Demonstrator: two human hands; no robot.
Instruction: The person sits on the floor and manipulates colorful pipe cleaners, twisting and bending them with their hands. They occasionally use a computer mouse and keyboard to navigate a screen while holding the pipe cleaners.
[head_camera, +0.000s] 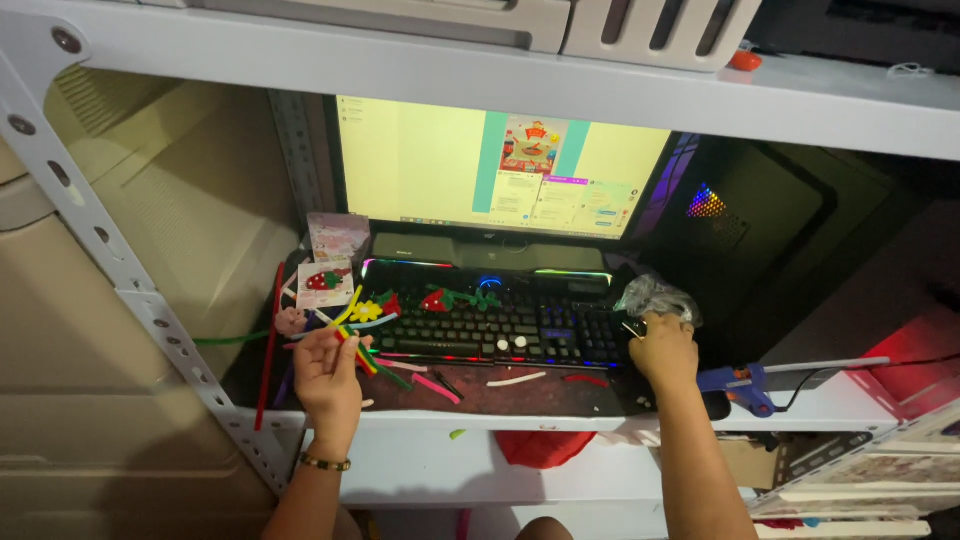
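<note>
Shelf (560, 400): metal post at left, near edge right under both wrists.
Keyboard (500, 325): lies left-right between the hands; open strip in front.
Left hand (328, 375): fingers pinched on pipe cleaners (358, 345), long axis slanting far-left to near-right.
Right hand (662, 350): fingers curled, gripping clear plastic bag (655, 297), just far of knuckles.
Glue gun (740, 385): right of right hand.

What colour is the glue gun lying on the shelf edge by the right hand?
Blue, seen in the head view: the glue gun lies just beside the right hand.
</note>
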